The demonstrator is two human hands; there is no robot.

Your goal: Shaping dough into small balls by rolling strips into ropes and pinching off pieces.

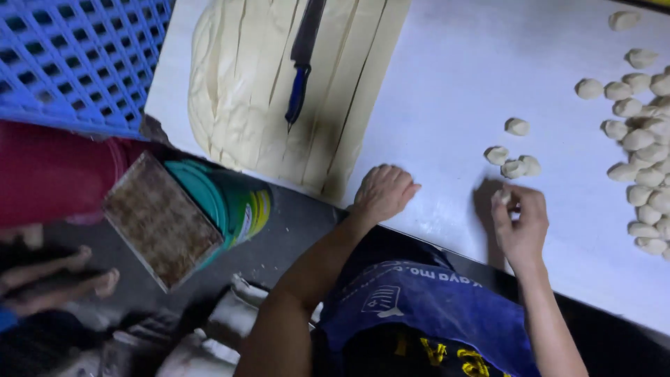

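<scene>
Head view: left hand (382, 192) loosely curled on white table (447, 84); right hand (520, 222) pinching dough bit (504, 196); floor dim.

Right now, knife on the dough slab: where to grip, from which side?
Take the knife by its blue handle, the end nearest the person, coming from above. It lies flat on the cut dough with the dark blade pointing away, so the handle is clear to grasp.

Blue crate (77, 59), blue-handled knife (301, 63), green bucket (230, 202)
</scene>
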